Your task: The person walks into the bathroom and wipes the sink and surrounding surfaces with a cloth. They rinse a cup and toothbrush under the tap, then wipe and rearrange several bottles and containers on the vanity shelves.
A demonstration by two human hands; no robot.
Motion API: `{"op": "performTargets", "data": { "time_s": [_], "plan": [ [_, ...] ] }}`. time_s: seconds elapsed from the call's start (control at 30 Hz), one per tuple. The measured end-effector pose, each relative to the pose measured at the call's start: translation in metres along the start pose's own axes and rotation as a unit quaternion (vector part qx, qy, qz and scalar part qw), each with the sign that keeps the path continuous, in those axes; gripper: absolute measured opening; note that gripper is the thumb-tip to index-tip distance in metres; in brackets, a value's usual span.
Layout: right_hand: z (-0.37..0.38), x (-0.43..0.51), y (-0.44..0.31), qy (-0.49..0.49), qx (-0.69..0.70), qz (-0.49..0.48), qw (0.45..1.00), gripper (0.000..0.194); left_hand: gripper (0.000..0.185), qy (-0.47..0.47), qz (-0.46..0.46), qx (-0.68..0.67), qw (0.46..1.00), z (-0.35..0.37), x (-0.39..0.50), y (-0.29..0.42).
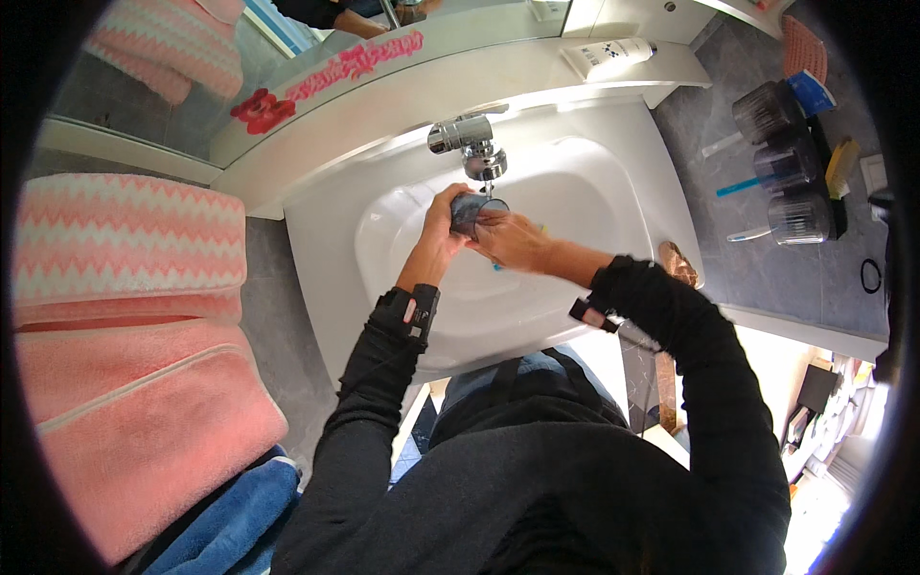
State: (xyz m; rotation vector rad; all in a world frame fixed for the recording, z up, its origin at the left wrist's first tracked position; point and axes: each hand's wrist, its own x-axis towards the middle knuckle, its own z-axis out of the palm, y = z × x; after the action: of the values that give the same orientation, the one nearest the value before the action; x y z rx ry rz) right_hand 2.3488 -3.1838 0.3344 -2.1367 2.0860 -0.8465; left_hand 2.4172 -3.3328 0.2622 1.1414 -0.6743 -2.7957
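Note:
My left hand is wrapped around a dark translucent cup, tilted on its side beneath the chrome faucet. A thin stream of water runs from the spout beside the cup's mouth. My right hand is at that mouth, its fingers reaching in or against the rim; the fingertips are hidden and slightly blurred. Both hands are over the white washbasin. Beneath my right hand a small blue bit of something shows in the basin, mostly covered.
Three ribbed cups hang on the right wall with toothbrushes near them. A white tube lies on the ledge below the mirror. Pink towels hang at left above a blue towel. A brown object sits on the basin's right rim.

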Motion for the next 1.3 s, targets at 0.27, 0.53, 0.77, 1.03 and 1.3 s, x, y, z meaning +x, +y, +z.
{"op": "performTargets", "data": {
  "time_s": [0.27, 0.53, 0.77, 1.03, 1.3],
  "plan": [
    [-0.016, 0.007, 0.028, -0.303, -0.202, -0.136, 0.921, 0.017, 0.024, 0.104, 0.008, 0.161, 0.981, 0.032, -0.024, 0.018],
    [0.037, 0.009, -0.004, 0.086, 0.5, 0.413, 0.756, 0.047, 0.021, 0.18, 0.266, 0.003, 0.947, 0.034, -0.009, -0.019],
    [0.01, 0.015, 0.011, 0.164, 0.24, 0.488, 0.823, 0.058, 0.034, 0.037, 0.212, 0.165, 0.962, 0.029, -0.031, -0.03],
    [0.001, 0.01, 0.01, 0.137, 0.348, 0.303, 0.876, 0.049, 0.062, -0.203, -0.045, 0.157, 0.966, 0.013, -0.047, 0.002],
    [0.032, 0.019, -0.015, 0.369, 0.565, 0.418, 0.608, 0.048, 0.062, -0.02, 0.412, 0.366, 0.834, 0.028, -0.044, -0.035]
  ]
}}
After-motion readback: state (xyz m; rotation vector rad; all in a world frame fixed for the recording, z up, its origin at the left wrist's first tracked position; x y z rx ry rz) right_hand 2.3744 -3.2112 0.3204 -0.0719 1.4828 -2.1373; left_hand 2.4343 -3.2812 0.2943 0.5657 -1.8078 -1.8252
